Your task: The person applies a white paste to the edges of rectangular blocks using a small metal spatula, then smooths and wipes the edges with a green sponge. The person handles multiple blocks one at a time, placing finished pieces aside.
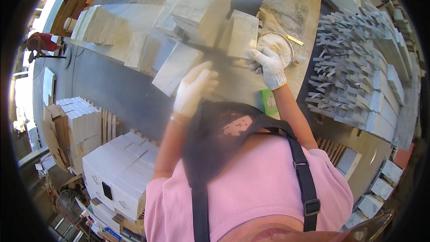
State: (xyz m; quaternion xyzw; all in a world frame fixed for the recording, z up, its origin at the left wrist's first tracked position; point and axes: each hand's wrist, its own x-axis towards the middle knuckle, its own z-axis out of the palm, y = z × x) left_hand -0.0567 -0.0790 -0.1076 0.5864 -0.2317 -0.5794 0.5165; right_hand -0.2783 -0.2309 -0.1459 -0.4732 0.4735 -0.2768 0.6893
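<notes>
Near a green box (265, 96) with printed label (271, 102), right hand (269, 68) curled, grip unclear; left hand (195, 88) loosely spread.

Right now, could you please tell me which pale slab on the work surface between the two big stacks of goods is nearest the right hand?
The pale slab just beyond the right hand, right of the tall stack; the others lie farther left.

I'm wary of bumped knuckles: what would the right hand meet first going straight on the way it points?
The right hand would probably meet the pale stone block just ahead first; whether they already touch is hard to tell.
</notes>
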